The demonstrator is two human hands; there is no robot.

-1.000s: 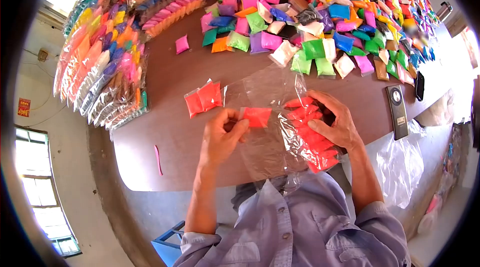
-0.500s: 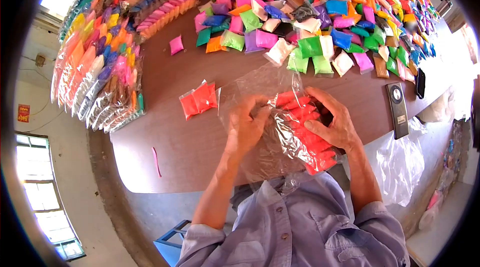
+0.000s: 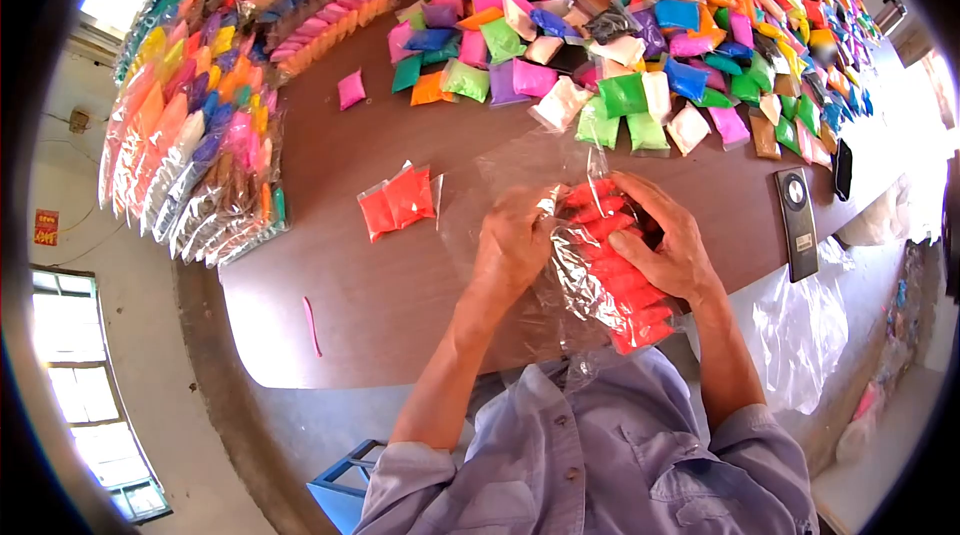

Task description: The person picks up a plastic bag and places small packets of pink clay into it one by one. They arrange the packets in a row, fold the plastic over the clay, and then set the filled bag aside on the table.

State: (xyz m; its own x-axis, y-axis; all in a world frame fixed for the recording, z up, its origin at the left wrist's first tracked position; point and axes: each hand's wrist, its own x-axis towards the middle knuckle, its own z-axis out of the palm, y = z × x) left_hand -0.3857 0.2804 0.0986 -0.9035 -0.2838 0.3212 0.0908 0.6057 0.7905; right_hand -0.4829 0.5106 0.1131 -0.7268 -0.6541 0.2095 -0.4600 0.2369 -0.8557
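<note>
A clear plastic bag packed with a stack of red packets [image 3: 625,285] is between my hands at the table's near edge. My right hand [image 3: 668,245] wraps round the bag's right side, thumb on the packets. At the bag's upper left, my left hand [image 3: 518,235] has its fingers bent together on the clear plastic. Loose film spreads beneath and left of the bag. Two red packets [image 3: 398,203] lie on the table left of my left hand.
Many coloured packets [image 3: 620,95] are heaped along the table's [image 3: 330,285] far side. Filled bags [image 3: 200,155] stand at the left. A pink strip [image 3: 312,326] lies at front left, a pink packet [image 3: 351,90] farther back, a phone-like device [image 3: 796,225] at the right edge.
My left hand has moved right, closer to the red packets, and its fingers have closed on the bag's plastic. My right hand has barely moved.
</note>
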